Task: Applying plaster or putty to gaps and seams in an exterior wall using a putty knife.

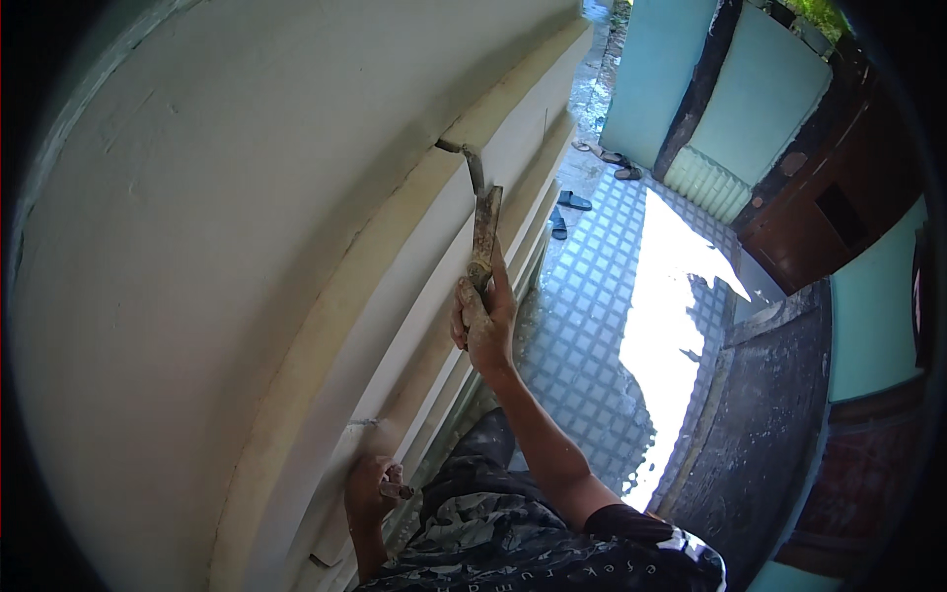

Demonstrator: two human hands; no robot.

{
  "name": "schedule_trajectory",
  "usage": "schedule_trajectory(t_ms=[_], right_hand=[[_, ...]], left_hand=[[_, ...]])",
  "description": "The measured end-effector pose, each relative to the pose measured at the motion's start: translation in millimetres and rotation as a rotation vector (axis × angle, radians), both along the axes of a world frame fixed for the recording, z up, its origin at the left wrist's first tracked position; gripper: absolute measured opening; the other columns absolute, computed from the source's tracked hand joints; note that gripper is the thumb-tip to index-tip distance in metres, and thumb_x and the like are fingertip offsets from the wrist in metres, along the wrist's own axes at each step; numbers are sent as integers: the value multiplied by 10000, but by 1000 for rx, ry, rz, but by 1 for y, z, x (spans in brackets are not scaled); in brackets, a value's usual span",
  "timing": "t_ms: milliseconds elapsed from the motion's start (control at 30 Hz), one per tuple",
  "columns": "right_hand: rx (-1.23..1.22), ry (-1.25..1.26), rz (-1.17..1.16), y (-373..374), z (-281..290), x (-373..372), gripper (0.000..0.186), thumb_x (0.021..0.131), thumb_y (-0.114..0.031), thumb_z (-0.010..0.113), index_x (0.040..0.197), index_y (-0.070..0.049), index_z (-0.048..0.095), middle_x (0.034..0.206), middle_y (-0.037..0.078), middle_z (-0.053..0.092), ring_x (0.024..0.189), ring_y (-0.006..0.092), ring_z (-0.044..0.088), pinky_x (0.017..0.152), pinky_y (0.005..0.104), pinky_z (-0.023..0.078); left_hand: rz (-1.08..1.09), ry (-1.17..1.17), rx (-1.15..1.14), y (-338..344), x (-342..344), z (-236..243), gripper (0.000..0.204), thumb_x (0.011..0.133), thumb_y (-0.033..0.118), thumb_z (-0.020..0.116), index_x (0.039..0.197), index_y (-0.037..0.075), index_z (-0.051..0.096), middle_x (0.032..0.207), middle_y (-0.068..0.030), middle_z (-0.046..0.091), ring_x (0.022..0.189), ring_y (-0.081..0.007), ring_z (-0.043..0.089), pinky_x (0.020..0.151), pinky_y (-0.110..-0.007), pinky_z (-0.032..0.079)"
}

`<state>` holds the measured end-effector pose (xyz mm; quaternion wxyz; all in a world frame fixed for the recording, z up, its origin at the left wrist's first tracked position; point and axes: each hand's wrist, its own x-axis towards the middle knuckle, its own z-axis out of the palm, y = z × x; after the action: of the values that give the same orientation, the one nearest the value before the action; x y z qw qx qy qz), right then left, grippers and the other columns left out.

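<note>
My right hand (483,331), coated with pale dust, is closed on a long, dirty tool (485,222). The tool points up along the white wall toward a dark notch (452,148) broken into the cream moulding (528,79); whether its tip touches there I cannot tell. Lower down, my left hand (370,485) is closed on a small dirty tool (397,490), beside the lower moulded ledges. A thin crack (363,422) crosses the moulding just above that hand. The far end of the left hand's tool is too unclear to make out.
The big wall (197,247) fills the left. Below right is a tiled floor (582,345) with a bright sunlit patch, several sandals (575,201) near the wall, turquoise walls (760,109), a brown door (814,197) and a dark panel (750,414) along the right.
</note>
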<state>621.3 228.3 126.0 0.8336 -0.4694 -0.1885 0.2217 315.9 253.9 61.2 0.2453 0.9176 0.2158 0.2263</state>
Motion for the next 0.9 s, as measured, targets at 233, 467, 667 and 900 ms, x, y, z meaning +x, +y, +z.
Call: schedule_trajectory(t_ms=[233, 467, 667, 900], right_hand=[[-83, -68, -76, 8, 7, -12, 674, 988, 9, 424, 1566, -133, 107, 682, 6, 482, 400, 62, 388, 327, 222, 347], [-64, -2, -29, 11, 26, 57, 697, 977, 18, 418, 1567, -119, 74, 681, 19, 500, 393, 63, 401, 328, 217, 357], [-45, 38, -1, 8, 20, 60, 710, 990, -34, 495, 1571, -156, 105, 699, -12, 476, 440, 45, 398, 363, 219, 349], [-136, -177, -37, 18, 5, 60, 751, 977, 37, 468, 1568, -134, 38, 840, 31, 514, 460, 56, 441, 370, 205, 390]], left_hand=[[168, 287, -161, -3, 4, 2, 100, 795, 178, 693, 853, 99, 670, 692, -88, 631, 606, -280, 615, 578, -413, 493], [-269, -74, -108, -1, 112, 2, 273, 717, 155, 761, 966, 92, 670, 664, -23, 629, 592, -219, 632, 534, -340, 480], [-427, -209, -129, 16, 164, 10, 304, 688, 95, 777, 974, 90, 672, 680, -15, 642, 599, -182, 643, 531, -307, 481], [-357, -177, -88, 18, 200, 19, 241, 688, 94, 764, 907, 100, 665, 657, -14, 627, 570, -186, 625, 524, -322, 470]])
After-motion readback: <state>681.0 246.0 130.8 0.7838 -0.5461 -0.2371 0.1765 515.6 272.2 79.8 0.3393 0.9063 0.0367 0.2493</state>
